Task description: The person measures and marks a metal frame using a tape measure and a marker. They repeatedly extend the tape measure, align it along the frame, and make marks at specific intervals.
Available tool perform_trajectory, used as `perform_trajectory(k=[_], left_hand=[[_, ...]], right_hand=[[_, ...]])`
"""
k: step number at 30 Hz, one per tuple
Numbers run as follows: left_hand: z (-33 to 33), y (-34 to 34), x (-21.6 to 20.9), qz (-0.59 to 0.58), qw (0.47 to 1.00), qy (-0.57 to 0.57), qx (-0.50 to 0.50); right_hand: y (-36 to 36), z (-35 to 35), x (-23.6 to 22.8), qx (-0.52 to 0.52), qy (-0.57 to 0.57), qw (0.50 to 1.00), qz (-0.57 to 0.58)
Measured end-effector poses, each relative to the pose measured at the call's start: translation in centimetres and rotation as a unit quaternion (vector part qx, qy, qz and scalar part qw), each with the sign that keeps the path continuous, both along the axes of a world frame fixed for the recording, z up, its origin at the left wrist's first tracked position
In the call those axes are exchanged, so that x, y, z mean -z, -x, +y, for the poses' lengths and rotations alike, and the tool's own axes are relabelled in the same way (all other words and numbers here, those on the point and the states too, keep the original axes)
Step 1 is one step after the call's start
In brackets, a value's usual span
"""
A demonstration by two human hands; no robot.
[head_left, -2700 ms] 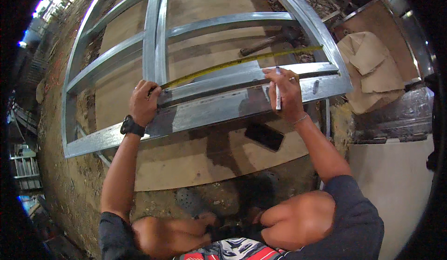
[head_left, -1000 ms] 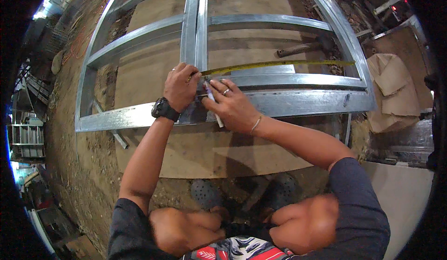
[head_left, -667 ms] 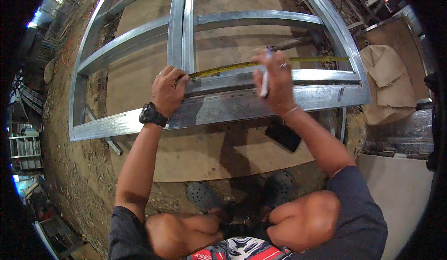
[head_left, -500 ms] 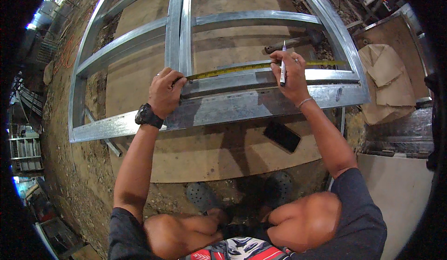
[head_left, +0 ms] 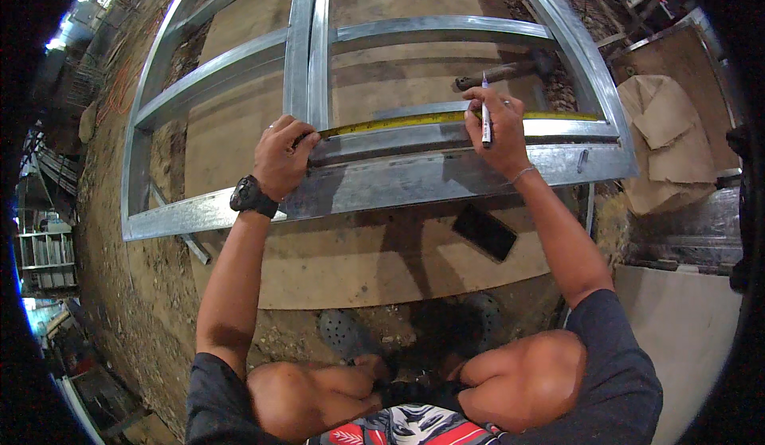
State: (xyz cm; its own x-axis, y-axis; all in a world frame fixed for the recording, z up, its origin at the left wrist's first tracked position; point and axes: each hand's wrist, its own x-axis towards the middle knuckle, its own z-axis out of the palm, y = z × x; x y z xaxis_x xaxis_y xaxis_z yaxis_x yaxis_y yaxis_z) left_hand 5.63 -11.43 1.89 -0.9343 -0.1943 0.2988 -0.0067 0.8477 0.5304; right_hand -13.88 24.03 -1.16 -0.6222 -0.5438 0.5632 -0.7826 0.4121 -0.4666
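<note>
A yellow tape measure (head_left: 398, 120) is stretched along a metal channel near the front of a silver metal stud frame (head_left: 470, 170). At the foot of the doubled middle stud, my left hand (head_left: 283, 154) pinches the tape's left end. My right hand (head_left: 504, 130) is closed around a white marker (head_left: 486, 114) with a dark end, held roughly upright, its fingers at the tape. Past that hand, the yellow blade runs on to the frame's right side member. The exact contact between the right fingertips and the tape is hidden.
A hammer (head_left: 494, 75) lies behind my right hand, inside the frame. In front of the frame, a black phone (head_left: 484, 233) rests on a brown board (head_left: 351, 274). Brown paper (head_left: 665, 142) lies at right, beside a pale panel (head_left: 677, 325). Bare dirt shows at left.
The tape's right stretch has come down nearer to the metal channel and lies straighter. Both hands keep almost the same places and holds.
</note>
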Motion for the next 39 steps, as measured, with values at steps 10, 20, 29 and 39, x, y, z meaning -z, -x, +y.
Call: perform_trajectory(k=[10,20,29,39], left_hand=[[-0.3,-0.2,-0.6,-0.011,1.0,0.001,0.018],[-0.5,-0.5,-0.5,-0.016,1.0,0.01,0.008],[-0.6,-0.4,-0.7,-0.036,0.999,-0.017,0.006],[-0.6,-0.2,-0.8,-0.036,0.999,0.007,0.01]], right_hand=[[-0.4,0.4,-0.4,-0.019,0.008,1.0,-0.007],[-0.5,0.4,-0.5,-0.028,-0.002,1.0,0.011],[-0.6,0.4,-0.6,-0.032,-0.002,0.999,0.027],[-0.7,0.4,-0.5,-0.021,0.003,0.999,0.044]])
